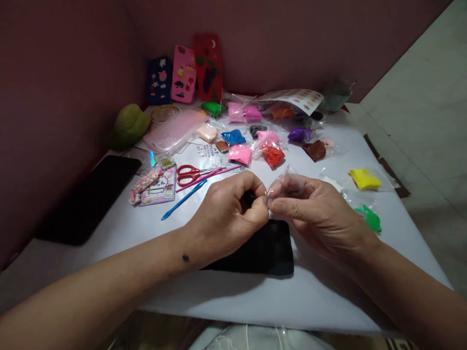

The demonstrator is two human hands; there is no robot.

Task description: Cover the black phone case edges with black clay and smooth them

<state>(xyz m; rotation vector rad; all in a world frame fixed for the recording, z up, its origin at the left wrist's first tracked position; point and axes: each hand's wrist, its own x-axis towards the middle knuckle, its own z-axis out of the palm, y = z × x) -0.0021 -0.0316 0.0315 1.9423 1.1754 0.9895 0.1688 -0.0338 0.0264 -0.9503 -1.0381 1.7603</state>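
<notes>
Both my hands meet above a black phone case [262, 250] lying on the white table [120, 233]. My right hand [321, 214] pinches a small clear plastic packet [282, 183] that looks nearly empty. My left hand [228, 214] is curled, its thumb and forefinger pinched at the packet's lower edge. Beyond my hands lie red-handled scissors [191, 174], a blue plastic tool [184, 199] and a pink stick [209, 177].
Several clay packets in pink, blue, red, purple and brown [255, 141] lie at the back. Yellow clay [364, 178] and green clay [370, 217] sit at the right. Decorated phone cases [184, 73] lean on the wall. A black slab [89, 197] lies left.
</notes>
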